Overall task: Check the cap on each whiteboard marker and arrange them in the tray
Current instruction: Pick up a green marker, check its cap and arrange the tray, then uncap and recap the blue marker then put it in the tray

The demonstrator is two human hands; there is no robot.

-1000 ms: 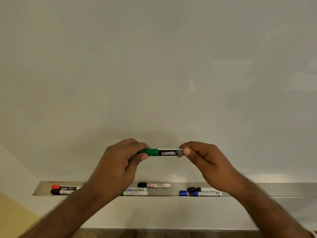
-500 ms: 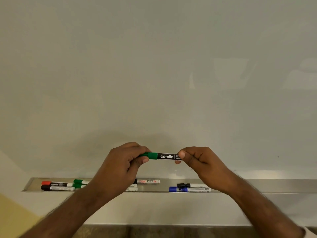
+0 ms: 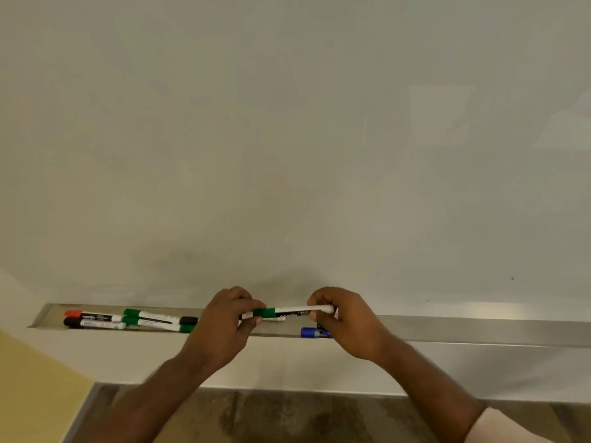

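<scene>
Green marker [image 3: 289, 311] held level between both hands, just above the tray [image 3: 447, 330], cap end in the left hand [image 3: 228, 321], which grips it with curled fingers; right hand [image 3: 343, 318] pinches the white tail end. Step in hand looks like cap check on this 1, nearly ready to set down. Next move likely calls for lowering it into the tray beside the sorted ones. Left of the left hand: red marker [image 3: 91, 314], black marker [image 3: 92, 322], 2 green markers [image 3: 150, 316]. Blue marker [image 3: 311, 332] under the right hand.
</scene>
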